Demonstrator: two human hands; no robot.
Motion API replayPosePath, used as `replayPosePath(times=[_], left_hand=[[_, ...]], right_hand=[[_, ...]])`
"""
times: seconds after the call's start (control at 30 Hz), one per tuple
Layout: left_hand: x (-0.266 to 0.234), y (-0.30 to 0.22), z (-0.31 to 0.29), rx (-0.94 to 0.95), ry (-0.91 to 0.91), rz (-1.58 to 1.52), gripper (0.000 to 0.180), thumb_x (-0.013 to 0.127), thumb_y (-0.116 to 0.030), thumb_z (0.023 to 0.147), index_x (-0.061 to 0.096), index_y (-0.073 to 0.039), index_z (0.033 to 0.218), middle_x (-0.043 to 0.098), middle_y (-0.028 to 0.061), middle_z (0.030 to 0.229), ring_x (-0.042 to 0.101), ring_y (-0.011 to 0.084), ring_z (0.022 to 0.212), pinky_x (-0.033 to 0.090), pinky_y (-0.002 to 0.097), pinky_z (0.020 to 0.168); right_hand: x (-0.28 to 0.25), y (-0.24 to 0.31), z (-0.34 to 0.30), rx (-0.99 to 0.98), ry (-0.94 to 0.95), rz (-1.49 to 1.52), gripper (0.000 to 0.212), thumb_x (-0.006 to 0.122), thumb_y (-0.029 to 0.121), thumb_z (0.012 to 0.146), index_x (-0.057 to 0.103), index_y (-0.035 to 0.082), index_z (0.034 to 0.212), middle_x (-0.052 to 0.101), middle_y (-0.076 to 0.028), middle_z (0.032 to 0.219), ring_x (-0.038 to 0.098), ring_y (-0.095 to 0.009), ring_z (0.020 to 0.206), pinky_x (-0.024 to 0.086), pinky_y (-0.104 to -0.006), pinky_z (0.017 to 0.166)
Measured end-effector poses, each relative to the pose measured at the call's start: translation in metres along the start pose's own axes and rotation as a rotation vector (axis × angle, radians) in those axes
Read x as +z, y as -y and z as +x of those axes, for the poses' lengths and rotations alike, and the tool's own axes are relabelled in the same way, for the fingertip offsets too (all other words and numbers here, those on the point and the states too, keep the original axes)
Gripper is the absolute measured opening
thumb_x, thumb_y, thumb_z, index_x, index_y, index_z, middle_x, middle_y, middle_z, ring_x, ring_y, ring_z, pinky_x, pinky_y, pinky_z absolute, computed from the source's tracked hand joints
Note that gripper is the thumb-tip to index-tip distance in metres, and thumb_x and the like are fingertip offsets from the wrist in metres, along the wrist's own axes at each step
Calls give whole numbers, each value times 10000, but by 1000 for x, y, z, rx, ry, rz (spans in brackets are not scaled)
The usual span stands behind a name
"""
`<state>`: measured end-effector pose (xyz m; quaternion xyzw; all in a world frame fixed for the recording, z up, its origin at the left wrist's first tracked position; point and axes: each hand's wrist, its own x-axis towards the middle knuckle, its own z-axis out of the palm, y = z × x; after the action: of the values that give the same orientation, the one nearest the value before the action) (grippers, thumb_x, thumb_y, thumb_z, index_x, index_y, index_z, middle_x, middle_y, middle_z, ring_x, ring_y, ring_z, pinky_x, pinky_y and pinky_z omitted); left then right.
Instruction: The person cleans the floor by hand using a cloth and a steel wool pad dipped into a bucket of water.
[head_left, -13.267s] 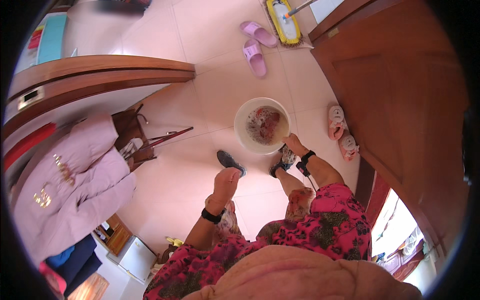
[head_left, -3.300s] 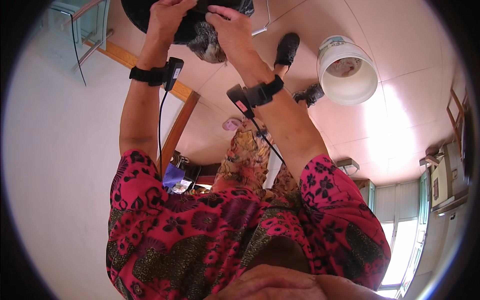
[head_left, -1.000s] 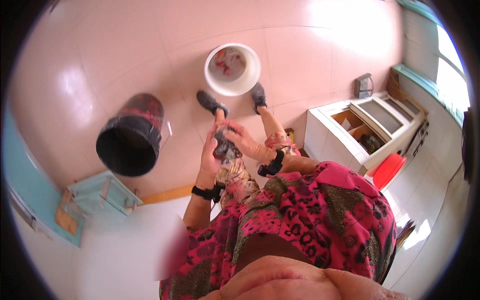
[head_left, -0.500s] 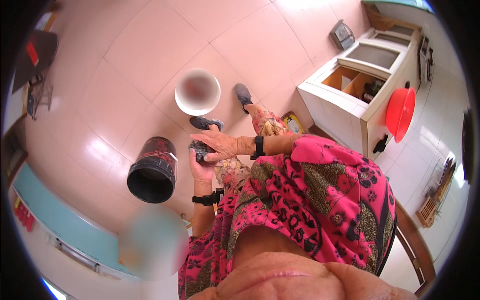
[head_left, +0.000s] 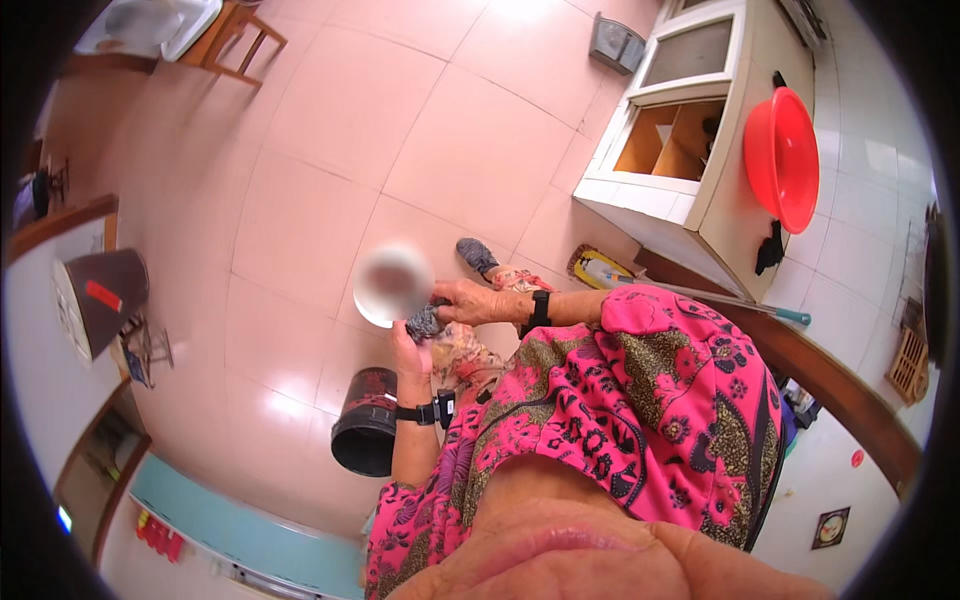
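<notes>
Gripping a grey wad (head_left: 424,322) between two bare hands, the person has it just beside the white bucket (head_left: 370,312), on the near side of that bucket and a little to its right. The left hand (head_left: 408,352) has its fingers clamped on the wad's near left part; how each finger lies is partly hidden. The right hand (head_left: 470,303) has its fingers curled together and closed on the wad's other side, close to the white bucket's right edge. Whether either hand touches the white bucket's rim cannot be told, and the inside of that bucket is blurred.

Nearer the person than the white bucket stands a black bucket (head_left: 365,430), its dark mouth showing. A dark grey shoe (head_left: 477,257) is near the white bucket, to its right. Farther right of the white bucket lies a mop (head_left: 598,268) with a yellow-edged head. Well to the white bucket's right come a pale cabinet (head_left: 735,195) and a red basin (head_left: 782,160). A wooden stool (head_left: 222,45) stands well beyond the white bucket, toward the left.
</notes>
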<state>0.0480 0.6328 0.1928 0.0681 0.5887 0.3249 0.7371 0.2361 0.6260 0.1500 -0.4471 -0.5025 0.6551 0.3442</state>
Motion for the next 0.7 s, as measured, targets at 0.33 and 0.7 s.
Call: replayPosePath(times=[0.33,0.7], left_hand=[[53,-46,56,-216,307,-131,607,595,-442,929,473,-29,1356,561,227,1324,601,372,1150,555,556,899],[95,-149,168,-396,337,-88,645,508,-286,863,405,151,1326,590,288,1216,606,402,1141,637,399,713]], right_hand=[[-81,3,14,-60,17,-311,362,646,264,814,605,-13,1043,602,-189,983,609,-388,901,502,-444,804],[-175,34,82,573,-222,308,275,567,98,813,645,-12,1052,676,-92,929,630,-181,843,528,-331,741]])
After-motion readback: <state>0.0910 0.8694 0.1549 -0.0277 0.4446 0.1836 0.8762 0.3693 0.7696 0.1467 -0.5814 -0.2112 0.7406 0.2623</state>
